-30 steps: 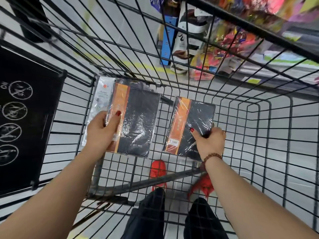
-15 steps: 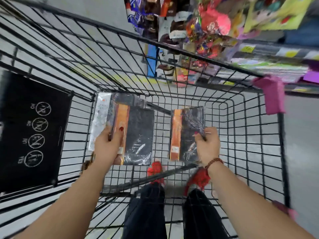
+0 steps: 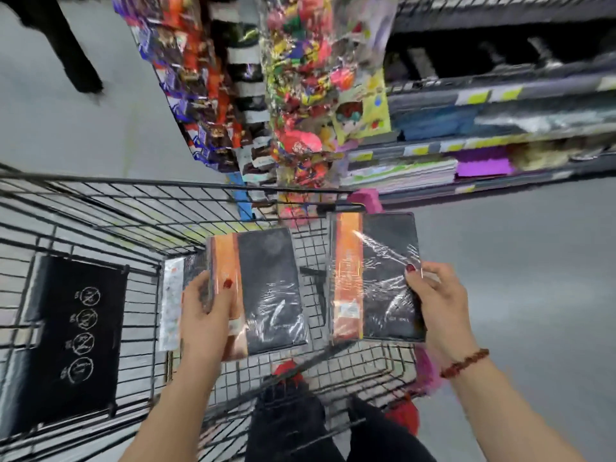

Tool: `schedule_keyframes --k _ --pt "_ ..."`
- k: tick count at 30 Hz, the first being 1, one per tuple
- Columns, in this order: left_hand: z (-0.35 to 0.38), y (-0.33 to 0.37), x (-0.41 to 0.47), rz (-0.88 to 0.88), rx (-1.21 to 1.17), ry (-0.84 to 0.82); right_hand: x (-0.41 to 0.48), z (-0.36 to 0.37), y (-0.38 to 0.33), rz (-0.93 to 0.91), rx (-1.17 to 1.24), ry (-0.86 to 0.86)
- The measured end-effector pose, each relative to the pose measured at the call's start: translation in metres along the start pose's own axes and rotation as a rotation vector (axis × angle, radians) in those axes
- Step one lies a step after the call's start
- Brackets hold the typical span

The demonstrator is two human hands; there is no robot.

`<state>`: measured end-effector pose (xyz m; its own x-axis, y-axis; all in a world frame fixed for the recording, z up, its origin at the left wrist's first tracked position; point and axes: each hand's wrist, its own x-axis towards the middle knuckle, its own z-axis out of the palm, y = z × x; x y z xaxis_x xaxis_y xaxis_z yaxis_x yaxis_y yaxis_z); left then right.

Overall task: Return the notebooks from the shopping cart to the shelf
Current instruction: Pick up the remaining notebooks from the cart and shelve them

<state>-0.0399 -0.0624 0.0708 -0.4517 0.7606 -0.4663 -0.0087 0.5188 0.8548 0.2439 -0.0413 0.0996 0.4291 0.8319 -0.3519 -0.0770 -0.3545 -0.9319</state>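
Observation:
My left hand [image 3: 208,315] grips a shrink-wrapped black notebook with an orange band [image 3: 266,288], thumb on its cover, held above the wire shopping cart [image 3: 100,201]. A white-covered notebook [image 3: 170,301] shows behind it; whether the same hand holds it is unclear. My right hand [image 3: 436,301] pinches a second black-and-orange notebook [image 3: 376,278] by its right edge, lifted over the cart's right rim. The shelf [image 3: 466,151] with stacked stationery runs across the upper right.
Hanging bags of colourful goods [image 3: 300,95] fill the shelf end ahead. A black sign panel [image 3: 73,341] lines the cart's left side. Pink corner guards [image 3: 365,198] sit on the cart rim. Grey floor lies to the right. My legs and red shoes show below.
Both hands have lifted the notebooks up from the cart's bottom; the right one has swung rightward past the rim. The view has turned up toward the shelf.

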Motion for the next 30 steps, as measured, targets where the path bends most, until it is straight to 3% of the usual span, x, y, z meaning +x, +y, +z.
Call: schedule_keyframes --k 8,19,30 --pt "0.094 0.045 -0.093 0.191 -0.025 -0.060 0.006 -0.124 -0.041 -0.005 0.210 0.065" --pt "0.257 0.061 -0.203 0.234 -0.063 -0.246 0.027 -0.321 -0.071 -0.048 0.311 0.116" --pt "0.370 0.106 -0.212 0.285 -0.033 -0.299 0.087 -0.404 -0.088 -0.047 0.371 0.220"
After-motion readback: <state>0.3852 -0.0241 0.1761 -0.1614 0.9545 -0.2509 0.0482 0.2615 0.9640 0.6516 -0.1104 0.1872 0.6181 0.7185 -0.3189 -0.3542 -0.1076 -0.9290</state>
